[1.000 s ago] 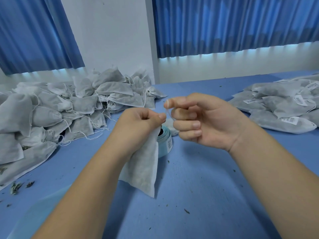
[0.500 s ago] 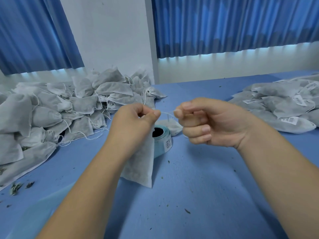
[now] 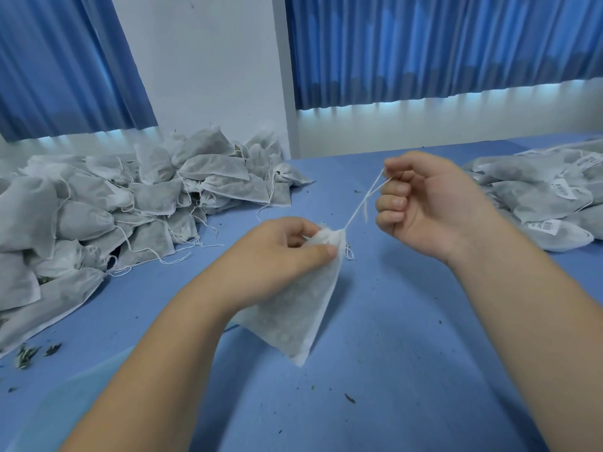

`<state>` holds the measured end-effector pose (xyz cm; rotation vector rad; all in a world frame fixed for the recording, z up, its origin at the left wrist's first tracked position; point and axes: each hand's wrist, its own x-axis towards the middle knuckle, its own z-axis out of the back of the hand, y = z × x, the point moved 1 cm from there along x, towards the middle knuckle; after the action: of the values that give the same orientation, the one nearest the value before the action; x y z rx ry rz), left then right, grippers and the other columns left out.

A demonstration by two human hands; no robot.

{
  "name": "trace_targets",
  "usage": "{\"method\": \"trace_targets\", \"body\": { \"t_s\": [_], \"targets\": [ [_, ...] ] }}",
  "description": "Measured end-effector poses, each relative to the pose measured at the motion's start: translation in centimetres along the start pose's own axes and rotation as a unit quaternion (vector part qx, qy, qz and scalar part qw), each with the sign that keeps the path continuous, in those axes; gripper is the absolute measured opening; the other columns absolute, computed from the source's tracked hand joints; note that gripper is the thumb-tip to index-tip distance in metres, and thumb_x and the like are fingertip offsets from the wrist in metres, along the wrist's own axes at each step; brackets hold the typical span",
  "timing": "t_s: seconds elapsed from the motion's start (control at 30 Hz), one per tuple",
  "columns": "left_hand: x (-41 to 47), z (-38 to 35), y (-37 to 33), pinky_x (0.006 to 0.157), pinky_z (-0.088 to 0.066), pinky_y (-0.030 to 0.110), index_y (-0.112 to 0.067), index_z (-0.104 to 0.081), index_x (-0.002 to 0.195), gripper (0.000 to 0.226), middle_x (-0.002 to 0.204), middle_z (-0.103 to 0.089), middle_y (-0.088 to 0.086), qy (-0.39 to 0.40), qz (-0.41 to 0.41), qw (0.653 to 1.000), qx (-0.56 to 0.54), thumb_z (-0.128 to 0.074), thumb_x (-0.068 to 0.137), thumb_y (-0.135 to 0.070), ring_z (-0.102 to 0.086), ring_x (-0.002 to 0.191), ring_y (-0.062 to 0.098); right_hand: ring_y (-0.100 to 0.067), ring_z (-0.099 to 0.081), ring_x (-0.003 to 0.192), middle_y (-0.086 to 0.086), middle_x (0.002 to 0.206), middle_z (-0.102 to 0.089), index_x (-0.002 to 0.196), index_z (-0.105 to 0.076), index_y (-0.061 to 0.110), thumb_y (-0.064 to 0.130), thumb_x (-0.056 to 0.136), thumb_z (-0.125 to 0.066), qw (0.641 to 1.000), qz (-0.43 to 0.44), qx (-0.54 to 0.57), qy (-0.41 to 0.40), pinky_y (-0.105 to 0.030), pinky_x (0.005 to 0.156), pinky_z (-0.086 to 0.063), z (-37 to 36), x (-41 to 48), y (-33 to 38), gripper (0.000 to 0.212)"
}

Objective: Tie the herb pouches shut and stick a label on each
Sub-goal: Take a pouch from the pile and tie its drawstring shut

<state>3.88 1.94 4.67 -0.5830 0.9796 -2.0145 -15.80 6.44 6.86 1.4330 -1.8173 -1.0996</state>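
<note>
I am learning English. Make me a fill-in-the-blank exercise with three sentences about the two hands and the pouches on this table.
1. The left hand grips the gathered top of a white ____.
2. The right hand pinches a thin ____ that runs taut to that gathered top.
3. The pile with barcode labels lies on the ____ side of the blue table.
Missing words: pouch; string; right.

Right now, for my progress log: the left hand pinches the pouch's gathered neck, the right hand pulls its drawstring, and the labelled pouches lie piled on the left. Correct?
No: the head view shows the labelled pouches piled on the right. The rest holds: the left hand pinches the gathered neck of the pouch and the right hand pulls its drawstring.
</note>
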Motion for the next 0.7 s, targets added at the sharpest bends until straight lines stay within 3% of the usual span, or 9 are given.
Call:
{"method": "trace_targets", "body": {
  "t_s": [0.1,0.17,0.27,0.33,0.43,0.5,0.57,0.7],
  "targets": [
    [-0.4,-0.3,-0.1,0.091,-0.052,0.044,-0.023,-0.073,0.094,0.037,0.092,-0.073,0.001,0.069,0.003,0.997,0.031,-0.066,0.075,-0.054,-0.068,0.083,0.010,-0.010,-0.025,0.045,0.005,0.053,-0.025,0.065,-0.044,0.016,0.017,0.088,-0.053,1.000,0.014,0.011,-0.020,-0.019,0.041,-0.022,0.2,0.0,0.2,0.025],
    [-0.5,-0.4,-0.1,0.085,-0.053,0.039,-0.021,-0.073,0.088,0.041,0.085,-0.072,-0.001,0.115,0.016,0.993,0.030,-0.065,0.071,-0.056,-0.066,0.079,0.007,-0.010,-0.025,0.045,0.005,0.052,-0.026,0.065,-0.043,0.015,0.017,0.088,-0.052,0.999,0.026,0.020,-0.030,-0.019,0.041,-0.022,0.2,0.0,0.3,0.025],
    [-0.3,-0.3,0.6,0.093,-0.053,0.037,-0.019,-0.074,0.093,0.046,0.097,-0.076,-0.004,0.172,0.053,0.984,0.018,-0.068,0.067,-0.057,-0.072,0.095,0.013,-0.010,-0.027,0.043,0.005,0.051,-0.028,0.066,-0.044,0.015,0.016,0.089,-0.051,0.998,0.050,0.019,-0.043,-0.019,0.040,-0.023,0.1,0.0,0.3,0.024],
    [0.1,-0.3,1.2,0.097,-0.053,0.044,-0.012,-0.072,0.103,0.050,0.105,-0.075,0.003,0.156,0.071,0.985,-0.011,-0.068,0.070,-0.049,-0.071,0.103,0.021,-0.011,-0.030,0.043,0.004,0.051,-0.032,0.067,-0.045,0.015,0.015,0.089,-0.051,0.995,0.079,-0.006,-0.057,-0.020,0.040,-0.025,0.1,0.0,0.3,0.023],
    [0.7,-0.4,1.7,0.091,-0.055,0.045,-0.011,-0.072,0.103,0.048,0.103,-0.076,0.006,0.087,0.075,0.991,-0.073,-0.067,0.071,-0.046,-0.071,0.100,0.025,-0.014,-0.038,0.046,0.002,0.052,-0.041,0.068,-0.050,0.014,0.009,0.085,-0.056,0.975,0.171,-0.105,-0.095,-0.021,0.042,-0.030,-0.2,0.0,0.1,0.019],
    [1.0,-0.8,1.7,0.078,-0.059,0.040,-0.018,-0.074,0.094,0.037,0.095,-0.077,0.002,0.055,0.062,0.990,-0.117,-0.069,0.075,-0.049,-0.074,0.089,0.021,-0.015,-0.046,0.045,0.002,0.053,-0.048,0.067,-0.052,0.014,0.005,0.085,-0.058,0.946,0.245,-0.187,-0.101,-0.021,0.043,-0.033,-0.7,-0.2,-0.2,0.021],
    [1.0,-1.2,1.4,0.062,-0.054,0.029,-0.023,-0.073,0.082,0.033,0.082,-0.076,-0.004,0.006,0.047,0.989,-0.141,-0.069,0.077,-0.055,-0.073,0.073,0.014,-0.013,-0.052,0.048,0.004,0.057,-0.053,0.066,-0.055,0.015,0.003,0.084,-0.059,0.902,0.317,-0.283,-0.079,-0.021,0.047,-0.038,-1.4,-0.5,-0.7,0.022],
    [1.2,-1.7,0.8,0.067,-0.054,0.038,-0.025,-0.070,0.072,0.049,0.073,-0.072,-0.005,-0.100,0.025,0.983,-0.153,-0.060,0.069,-0.073,-0.067,0.068,0.015,-0.011,-0.058,0.066,0.008,0.069,-0.061,0.072,-0.062,0.020,0.013,0.079,-0.063,0.770,0.407,-0.491,-0.013,-0.024,0.062,-0.045,-2.9,-1.3,-2.3,0.010]
  ]
}}
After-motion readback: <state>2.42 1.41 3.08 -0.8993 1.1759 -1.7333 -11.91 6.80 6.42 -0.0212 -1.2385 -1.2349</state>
